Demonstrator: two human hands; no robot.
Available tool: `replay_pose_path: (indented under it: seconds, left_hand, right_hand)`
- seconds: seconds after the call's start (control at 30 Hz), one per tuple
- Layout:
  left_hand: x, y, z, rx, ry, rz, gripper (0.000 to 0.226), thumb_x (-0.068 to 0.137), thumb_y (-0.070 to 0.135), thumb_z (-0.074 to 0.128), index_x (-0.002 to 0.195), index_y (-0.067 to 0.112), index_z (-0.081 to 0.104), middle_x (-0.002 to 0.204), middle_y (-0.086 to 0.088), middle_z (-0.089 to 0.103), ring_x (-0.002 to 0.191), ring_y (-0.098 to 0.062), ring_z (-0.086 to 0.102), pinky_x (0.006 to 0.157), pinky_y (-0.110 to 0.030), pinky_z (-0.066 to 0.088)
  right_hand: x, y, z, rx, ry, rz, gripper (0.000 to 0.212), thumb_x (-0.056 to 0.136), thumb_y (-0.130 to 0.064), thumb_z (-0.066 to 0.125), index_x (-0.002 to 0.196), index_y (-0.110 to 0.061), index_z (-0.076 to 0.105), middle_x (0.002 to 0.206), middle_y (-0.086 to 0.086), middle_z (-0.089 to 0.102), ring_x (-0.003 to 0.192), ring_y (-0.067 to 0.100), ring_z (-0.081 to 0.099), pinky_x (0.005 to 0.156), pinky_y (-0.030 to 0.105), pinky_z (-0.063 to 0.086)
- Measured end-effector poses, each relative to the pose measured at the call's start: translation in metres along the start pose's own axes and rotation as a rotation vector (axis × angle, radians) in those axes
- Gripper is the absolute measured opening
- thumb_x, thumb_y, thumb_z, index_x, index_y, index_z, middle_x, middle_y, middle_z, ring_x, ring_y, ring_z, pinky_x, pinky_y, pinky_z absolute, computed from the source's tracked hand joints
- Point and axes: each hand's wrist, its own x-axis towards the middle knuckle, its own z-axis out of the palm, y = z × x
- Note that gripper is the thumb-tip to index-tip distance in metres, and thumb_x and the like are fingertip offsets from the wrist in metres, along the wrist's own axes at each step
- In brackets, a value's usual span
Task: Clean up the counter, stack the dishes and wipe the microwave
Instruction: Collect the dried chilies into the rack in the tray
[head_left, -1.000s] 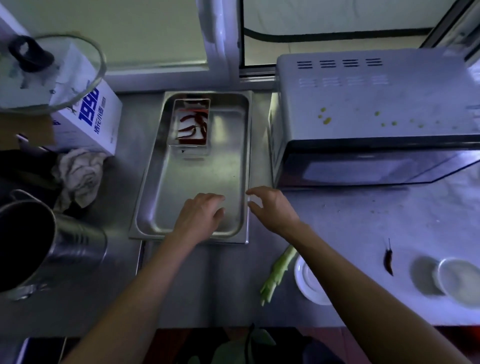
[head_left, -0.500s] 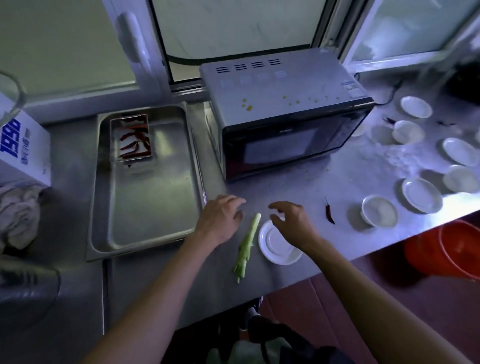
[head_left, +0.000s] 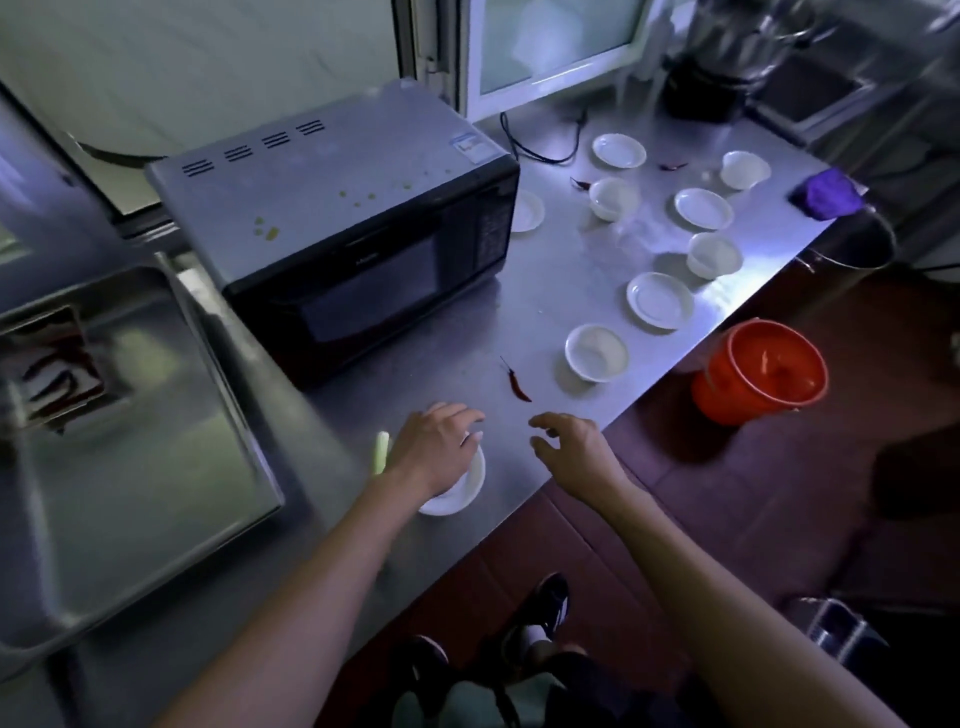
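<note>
Head view: the left hand (head_left: 434, 449) lies over a small white dish (head_left: 457, 493) near the front edge of the steel table (head_left: 545, 291), fingers (head_left: 470, 415) curled loosely onto its rim; whether they grip it I cannot tell. The right hand (head_left: 579, 447) hovers just beside, fingers spread and holding nothing. More white dishes and bowls (head_left: 596, 356) lie scattered to the right. The microwave (head_left: 343, 228) is grey-topped with yellowish spots and a black door; its sticker and door lettering are too blurred to read. A dried red chilli (head_left: 517, 382) lies between the hands and the nearest bowl.
</note>
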Motion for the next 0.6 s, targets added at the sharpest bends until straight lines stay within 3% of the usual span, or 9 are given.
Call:
replay_pose_path:
  seconds: [0.33, 0.6]
  left_hand:
    - [0.067, 0.059, 0.042, 0.112, -0.145, -0.015, 0.033, 0.100, 0.031, 0.046, 0.129, 0.023, 0.060, 0.132, 0.004, 0.061, 0.120, -0.020, 0.053, 0.100, -0.038, 0.042]
    - [0.091, 0.066, 0.060, 0.181, -0.169, -0.082, 0.032, 0.099, 0.026, 0.050, 0.128, 0.024, 0.061, 0.133, 0.005, 0.061, 0.122, -0.018, 0.052, 0.101, -0.039, 0.039]
  right_hand:
    - [0.021, 0.084, -0.030, 0.094, -0.020, 0.066, 0.031, 0.091, -0.020, 0.065, 0.121, -0.014, 0.069, 0.117, 0.007, 0.071, 0.109, 0.024, 0.064, 0.093, 0.036, 0.051]
    - [0.044, 0.104, -0.038, 0.075, -0.131, -0.039, 0.033, 0.094, -0.020, 0.060, 0.126, -0.014, 0.066, 0.120, 0.008, 0.068, 0.111, 0.025, 0.062, 0.091, 0.036, 0.049]
